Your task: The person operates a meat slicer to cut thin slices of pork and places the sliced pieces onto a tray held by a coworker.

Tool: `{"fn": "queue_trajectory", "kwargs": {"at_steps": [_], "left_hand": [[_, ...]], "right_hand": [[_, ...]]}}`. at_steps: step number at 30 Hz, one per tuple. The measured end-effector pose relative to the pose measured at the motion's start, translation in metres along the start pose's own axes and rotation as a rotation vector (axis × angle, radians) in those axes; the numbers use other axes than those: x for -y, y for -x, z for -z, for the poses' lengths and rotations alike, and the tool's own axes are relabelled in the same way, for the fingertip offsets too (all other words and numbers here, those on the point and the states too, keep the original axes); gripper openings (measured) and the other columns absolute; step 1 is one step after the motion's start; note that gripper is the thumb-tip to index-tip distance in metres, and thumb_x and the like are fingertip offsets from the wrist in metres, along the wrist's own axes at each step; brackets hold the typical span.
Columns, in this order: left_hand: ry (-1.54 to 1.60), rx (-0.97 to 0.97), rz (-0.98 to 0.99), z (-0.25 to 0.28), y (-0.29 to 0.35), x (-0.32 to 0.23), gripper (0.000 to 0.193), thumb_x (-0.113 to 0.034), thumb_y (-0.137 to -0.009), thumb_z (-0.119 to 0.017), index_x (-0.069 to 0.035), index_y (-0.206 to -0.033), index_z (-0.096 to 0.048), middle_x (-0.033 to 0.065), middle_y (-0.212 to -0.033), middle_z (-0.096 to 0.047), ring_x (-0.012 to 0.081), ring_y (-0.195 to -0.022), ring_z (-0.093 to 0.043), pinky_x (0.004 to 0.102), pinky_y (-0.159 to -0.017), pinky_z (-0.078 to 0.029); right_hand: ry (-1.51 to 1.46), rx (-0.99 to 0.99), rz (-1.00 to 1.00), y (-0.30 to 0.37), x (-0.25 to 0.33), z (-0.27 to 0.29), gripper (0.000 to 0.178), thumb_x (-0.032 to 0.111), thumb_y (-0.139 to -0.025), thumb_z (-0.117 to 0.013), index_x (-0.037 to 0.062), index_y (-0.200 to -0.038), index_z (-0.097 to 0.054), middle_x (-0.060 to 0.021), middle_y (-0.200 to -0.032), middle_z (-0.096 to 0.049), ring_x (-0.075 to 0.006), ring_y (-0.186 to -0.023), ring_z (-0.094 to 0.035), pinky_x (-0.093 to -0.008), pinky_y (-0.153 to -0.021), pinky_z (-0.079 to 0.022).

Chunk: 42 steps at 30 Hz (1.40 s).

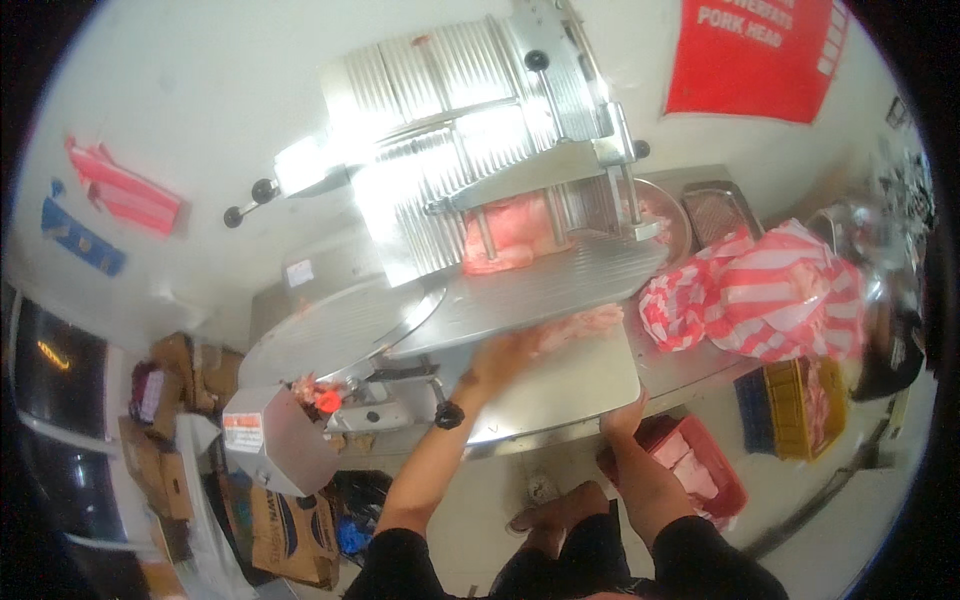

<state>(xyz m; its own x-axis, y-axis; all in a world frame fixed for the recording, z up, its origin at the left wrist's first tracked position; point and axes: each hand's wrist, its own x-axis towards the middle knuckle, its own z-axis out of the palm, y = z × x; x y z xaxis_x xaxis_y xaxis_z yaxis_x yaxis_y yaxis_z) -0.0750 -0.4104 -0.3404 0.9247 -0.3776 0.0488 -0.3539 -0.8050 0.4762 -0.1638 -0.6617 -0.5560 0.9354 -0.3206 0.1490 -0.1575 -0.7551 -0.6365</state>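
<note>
A large metal meat slicer (430, 85) stands before me with a slab of pink meat (508, 232) held on its carriage. Below the slicer's flat plate (540, 285), pale slices of meat (580, 328) lie along the far edge of an off-white board (560, 385). My left hand (503, 362) reaches under the plate to the near end of these slices; motion smears its fingers. At the board's near right corner, my right hand (624, 415) grips the edge, its fingers partly hidden.
Right of the slicer are a red-and-white striped bag (785, 295), a round bowl (683, 215) and a metal tray (715, 205). A red tub (735, 480) with meat and a yellow crate (835, 385) stand lower right. Cardboard boxes (290, 535) sit lower left.
</note>
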Motion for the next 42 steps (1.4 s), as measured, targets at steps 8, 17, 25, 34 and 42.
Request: {"fn": "queue_trajectory", "kwargs": {"at_steps": [8,17,25,34,42], "left_hand": [[1.599,-1.212,0.536,0.004,-0.001,0.046,0.039,-0.025,-0.101,-0.047,-0.002,-0.132,-0.049,0.0113,-0.131,-0.056,0.0249,-0.122,-0.052,0.0397,-0.106,-0.042],[1.433,-0.793,0.009,-0.029,0.016,0.104,0.046,-0.036,-0.098,-0.053,-0.008,-0.134,-0.05,0.007,-0.137,-0.053,0.0246,-0.128,-0.046,0.0429,-0.114,-0.031],[1.507,-0.912,0.196,-0.039,0.015,0.079,0.034,-0.027,-0.098,-0.055,-0.006,-0.125,-0.054,0.0075,-0.123,-0.057,0.0207,-0.115,-0.052,0.036,-0.099,-0.043],[0.686,-0.382,0.032,0.07,0.159,-0.153,0.01,-0.002,-0.086,-0.066,0.001,-0.094,-0.069,0.011,-0.084,-0.068,0.0188,-0.074,-0.063,0.031,-0.069,-0.051],[0.052,-1.213,0.171,0.342,0.208,-0.03,0.021,-0.02,-0.094,-0.059,-0.002,-0.084,-0.058,0.0009,-0.078,-0.056,0.0128,-0.072,-0.051,0.0267,-0.065,-0.042]], "right_hand": [[-0.012,-0.062,0.056,0.002,-0.009,-0.01,0.044,0.029,-0.084,-0.06,0.0066,-0.123,-0.056,-0.0132,-0.124,-0.053,-0.0351,-0.117,-0.046,-0.0455,-0.101,-0.034],[-0.075,-0.05,-0.017,-0.002,0.008,0.003,0.044,0.026,-0.085,-0.059,0.0052,-0.123,-0.055,-0.0135,-0.126,-0.052,-0.034,-0.119,-0.045,-0.0429,-0.104,-0.035],[-0.052,0.007,-0.063,-0.003,0.013,0.01,0.058,0.024,-0.078,-0.067,0.0052,-0.13,-0.049,-0.0168,-0.131,-0.05,-0.0379,-0.121,-0.044,-0.0452,-0.106,-0.035],[0.034,0.007,0.199,-0.003,0.019,0.032,0.06,0.016,-0.07,-0.07,0.0021,-0.125,-0.05,-0.0172,-0.127,-0.048,-0.0385,-0.123,-0.042,-0.0478,-0.103,-0.032],[-0.067,0.045,0.254,-0.013,-0.022,0.024,0.06,0.01,-0.063,-0.07,0.0002,-0.119,-0.053,-0.02,-0.126,-0.049,-0.0394,-0.122,-0.044,-0.048,-0.104,-0.034]]}}
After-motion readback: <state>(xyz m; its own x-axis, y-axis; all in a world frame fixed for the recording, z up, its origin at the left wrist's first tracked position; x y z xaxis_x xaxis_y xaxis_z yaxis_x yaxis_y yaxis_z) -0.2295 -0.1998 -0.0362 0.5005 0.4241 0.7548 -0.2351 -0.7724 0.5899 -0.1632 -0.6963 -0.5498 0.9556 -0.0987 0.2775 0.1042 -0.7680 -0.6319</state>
